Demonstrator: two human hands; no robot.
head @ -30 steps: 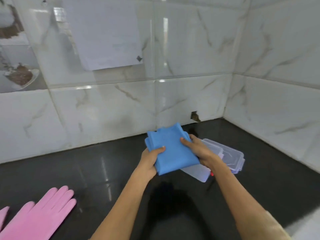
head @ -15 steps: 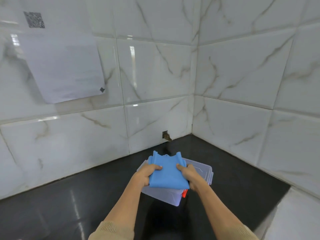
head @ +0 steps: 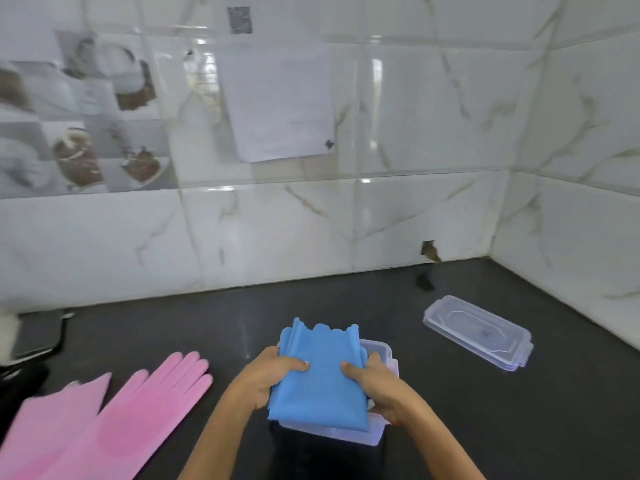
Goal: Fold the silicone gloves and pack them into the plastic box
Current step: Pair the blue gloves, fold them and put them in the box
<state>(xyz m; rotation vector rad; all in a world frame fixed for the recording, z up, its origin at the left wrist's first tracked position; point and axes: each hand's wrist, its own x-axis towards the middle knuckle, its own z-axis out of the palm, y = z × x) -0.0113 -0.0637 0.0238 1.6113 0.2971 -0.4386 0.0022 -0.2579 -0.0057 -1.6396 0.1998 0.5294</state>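
Observation:
The folded blue silicone gloves (head: 320, 379) lie on top of the clear plastic box (head: 375, 434), covering most of its opening, scalloped cuffs pointing away from me. My left hand (head: 266, 377) grips their left edge with the thumb on top. My right hand (head: 375, 381) grips the right edge the same way, over the box's right rim. Two pink silicone gloves (head: 114, 420) lie flat on the dark counter at the lower left, fingers pointing up and right.
The box's clear lid (head: 479, 332) lies on the counter to the right, near the corner of the marble-tiled walls. A dark object (head: 20, 375) sits at the far left edge. Bare black counter (head: 519, 420) lies around the box.
The blue gloves have come down from above the box onto its opening, both hands still on them. The view has swung left, bringing the pink gloves back in sight.

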